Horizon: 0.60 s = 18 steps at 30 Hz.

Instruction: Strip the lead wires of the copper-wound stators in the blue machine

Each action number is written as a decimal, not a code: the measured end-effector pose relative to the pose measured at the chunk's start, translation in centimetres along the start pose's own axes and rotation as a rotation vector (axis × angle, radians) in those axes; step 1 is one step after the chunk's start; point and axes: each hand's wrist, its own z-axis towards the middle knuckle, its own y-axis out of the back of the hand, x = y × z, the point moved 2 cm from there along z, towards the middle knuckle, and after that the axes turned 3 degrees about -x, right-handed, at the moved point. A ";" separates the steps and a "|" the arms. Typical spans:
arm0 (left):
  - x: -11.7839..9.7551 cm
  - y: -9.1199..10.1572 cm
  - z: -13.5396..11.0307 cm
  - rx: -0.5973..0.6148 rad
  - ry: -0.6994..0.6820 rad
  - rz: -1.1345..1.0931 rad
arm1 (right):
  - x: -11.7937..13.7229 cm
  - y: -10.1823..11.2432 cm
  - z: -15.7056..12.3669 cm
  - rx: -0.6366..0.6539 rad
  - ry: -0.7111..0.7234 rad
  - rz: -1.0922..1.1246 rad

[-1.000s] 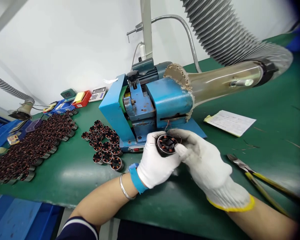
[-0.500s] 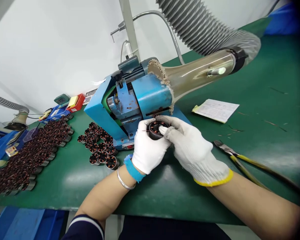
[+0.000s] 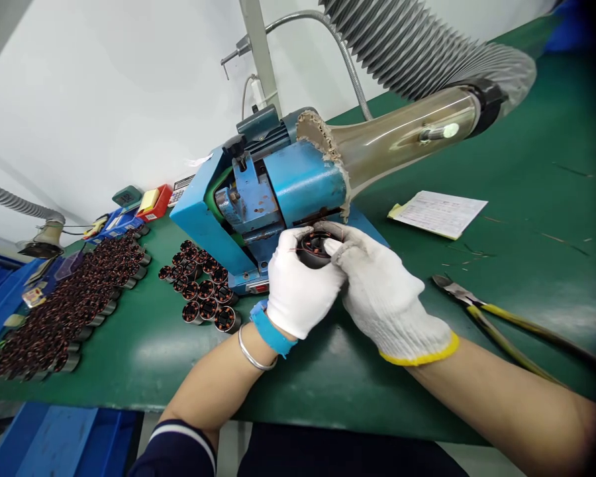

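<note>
Between my two gloved hands is a motor stator (image 3: pixel 314 252), a dark ring with copper windings and a thin wire sticking out on its left. My left hand (image 3: pixel 302 285), in a white glove, wraps round its left and near side. My right hand (image 3: pixel 377 278), in a knitted glove with a yellow cuff, grips its right side, thumb at the rim. Both hands are close in front of the blue machine (image 3: pixel 302 182), whose slot lies just beyond the stator. Fingertips on the far side are partly hidden.
Several stators (image 3: pixel 206 291) stand left of the machine, with a large mass of more (image 3: pixel 79 305) further left. Diagonal cutters (image 3: pixel 457 291), a paper sheet (image 3: pixel 440 213) and wire scraps lie at the right. A clear suction pipe (image 3: pixel 402 136) runs from the machine to a grey hose (image 3: pixel 407 53).
The view has shifted a little, so the bench things sit slightly further right. The stator is still in both hands and appears tilted slightly more edge-on.
</note>
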 end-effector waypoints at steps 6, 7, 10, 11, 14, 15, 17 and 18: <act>0.2 0.1 -0.2 -0.034 -0.044 0.047 | 0.0 0.2 -0.1 -0.013 -0.002 -0.059; 0.2 0.1 -0.2 -0.044 -0.054 0.052 | 0.1 0.2 -0.1 -0.017 -0.012 -0.071; 0.2 0.1 -0.2 -0.050 -0.057 0.055 | 0.4 0.1 -0.2 -0.041 -0.021 -0.090; 0.1 0.1 -0.2 -0.045 -0.046 0.054 | 0.5 0.1 -0.2 -0.043 -0.016 -0.087; -0.3 0.1 0.1 -0.033 -0.007 0.051 | 0.3 0.2 0.0 -0.022 0.012 -0.080; -0.4 0.1 0.2 -0.035 0.000 0.052 | 0.2 0.1 0.1 -0.013 0.021 -0.078; -0.7 0.1 0.4 -0.042 -0.003 0.053 | 0.0 0.1 0.2 -0.005 0.029 -0.063; -0.7 0.1 0.4 -0.043 -0.009 0.051 | -0.1 0.1 0.3 -0.007 0.024 -0.050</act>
